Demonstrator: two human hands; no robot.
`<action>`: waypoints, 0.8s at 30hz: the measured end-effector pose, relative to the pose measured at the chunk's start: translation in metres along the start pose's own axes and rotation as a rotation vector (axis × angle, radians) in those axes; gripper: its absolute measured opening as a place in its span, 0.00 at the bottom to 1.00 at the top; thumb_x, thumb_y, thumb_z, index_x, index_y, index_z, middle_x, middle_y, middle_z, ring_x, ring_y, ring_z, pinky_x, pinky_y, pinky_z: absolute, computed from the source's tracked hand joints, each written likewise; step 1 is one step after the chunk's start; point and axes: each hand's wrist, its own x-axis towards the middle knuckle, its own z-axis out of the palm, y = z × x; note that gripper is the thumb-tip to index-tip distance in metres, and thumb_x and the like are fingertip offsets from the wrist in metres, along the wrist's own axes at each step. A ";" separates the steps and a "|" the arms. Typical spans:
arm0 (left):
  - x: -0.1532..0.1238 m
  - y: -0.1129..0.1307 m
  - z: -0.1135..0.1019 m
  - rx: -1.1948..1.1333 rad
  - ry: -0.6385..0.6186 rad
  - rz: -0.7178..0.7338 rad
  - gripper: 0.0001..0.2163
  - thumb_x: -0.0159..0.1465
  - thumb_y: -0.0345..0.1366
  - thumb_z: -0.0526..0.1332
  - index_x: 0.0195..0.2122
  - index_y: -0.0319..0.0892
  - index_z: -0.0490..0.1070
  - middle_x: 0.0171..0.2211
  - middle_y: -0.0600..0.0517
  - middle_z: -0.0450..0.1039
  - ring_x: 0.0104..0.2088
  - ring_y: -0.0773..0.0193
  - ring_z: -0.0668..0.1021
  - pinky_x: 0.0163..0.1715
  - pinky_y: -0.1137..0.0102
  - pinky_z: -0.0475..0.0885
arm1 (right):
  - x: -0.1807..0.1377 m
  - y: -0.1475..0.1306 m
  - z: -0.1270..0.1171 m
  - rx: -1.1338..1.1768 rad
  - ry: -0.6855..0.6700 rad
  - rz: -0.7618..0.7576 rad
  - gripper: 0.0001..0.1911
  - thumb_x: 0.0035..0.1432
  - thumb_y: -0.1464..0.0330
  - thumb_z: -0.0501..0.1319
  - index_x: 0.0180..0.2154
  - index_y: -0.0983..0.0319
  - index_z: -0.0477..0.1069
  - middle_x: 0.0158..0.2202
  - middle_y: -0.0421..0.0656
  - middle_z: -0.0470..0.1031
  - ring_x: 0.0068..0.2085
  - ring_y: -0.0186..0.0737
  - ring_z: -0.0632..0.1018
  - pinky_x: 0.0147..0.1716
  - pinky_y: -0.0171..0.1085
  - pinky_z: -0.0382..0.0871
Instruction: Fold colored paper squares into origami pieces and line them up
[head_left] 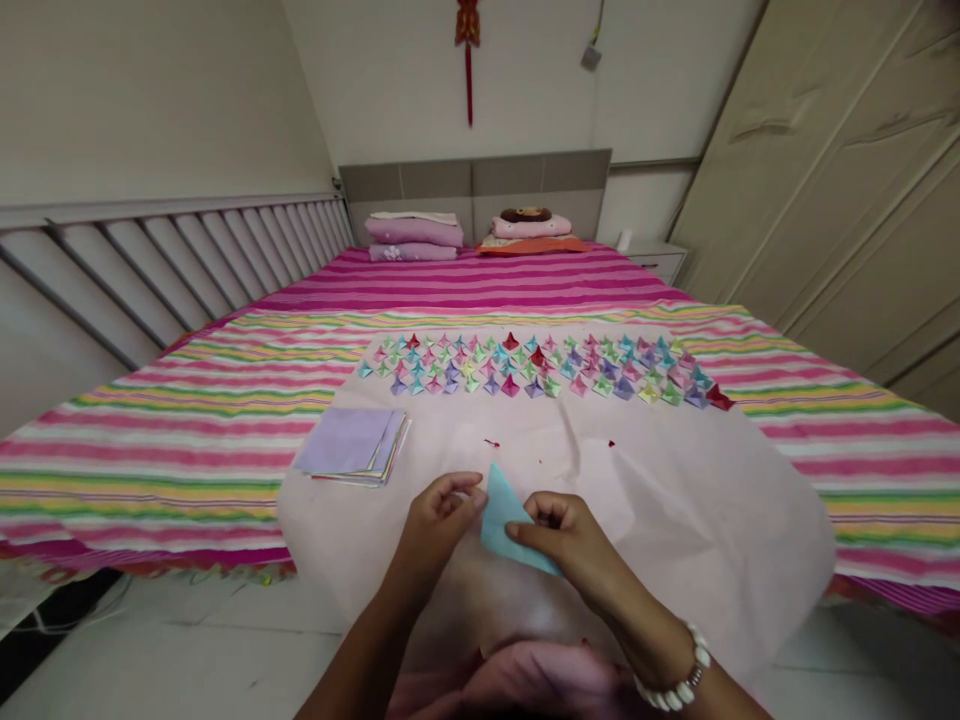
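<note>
Both hands hold a light blue folded paper [501, 520] just above a pale pink sheet [675, 500] spread over the bed's near edge. My left hand [439, 525] pinches the paper's left edge with curled fingers. My right hand [566, 540], with a white bead bracelet on its wrist, pinches the paper's lower right part. A stack of coloured square papers [352, 445], lilac on top, lies to the left of my hands. Several small folded paper shapes [525, 368] in many colours lie in rows further back on the sheet.
The bed has a striped cover [187, 440] in pink, green and yellow. Folded bedding and pillows [416, 237] rest at the headboard. A slatted rail [187, 260] runs along the left wall and a wardrobe [840, 190] stands to the right. Tiny red scraps [491, 442] dot the sheet.
</note>
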 end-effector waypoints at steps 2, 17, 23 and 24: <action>-0.002 -0.004 -0.004 0.060 -0.075 -0.056 0.18 0.47 0.40 0.71 0.38 0.39 0.77 0.27 0.53 0.76 0.19 0.71 0.69 0.22 0.73 0.64 | 0.002 0.000 -0.002 -0.009 0.024 -0.019 0.19 0.40 0.58 0.71 0.18 0.61 0.65 0.15 0.33 0.59 0.19 0.29 0.57 0.19 0.32 0.47; -0.012 -0.011 -0.008 -0.079 -0.335 -0.067 0.09 0.55 0.40 0.67 0.33 0.40 0.78 0.24 0.53 0.72 0.25 0.67 0.71 0.29 0.72 0.66 | -0.010 -0.018 0.002 0.165 -0.041 -0.052 0.22 0.52 0.51 0.63 0.20 0.61 0.63 0.17 0.34 0.59 0.21 0.31 0.59 0.23 0.33 0.52; -0.013 -0.017 -0.007 -0.079 -0.415 -0.062 0.08 0.57 0.38 0.66 0.35 0.41 0.78 0.26 0.53 0.73 0.26 0.68 0.72 0.30 0.72 0.66 | -0.009 -0.017 0.001 0.162 -0.047 -0.026 0.20 0.50 0.52 0.65 0.22 0.62 0.67 0.17 0.35 0.62 0.21 0.31 0.61 0.24 0.34 0.53; -0.013 -0.018 -0.007 -0.075 -0.424 -0.064 0.08 0.58 0.38 0.65 0.35 0.41 0.78 0.26 0.53 0.73 0.27 0.68 0.72 0.30 0.72 0.66 | -0.009 -0.017 0.001 0.167 -0.045 -0.023 0.20 0.50 0.53 0.65 0.21 0.62 0.67 0.17 0.35 0.62 0.21 0.31 0.61 0.24 0.34 0.53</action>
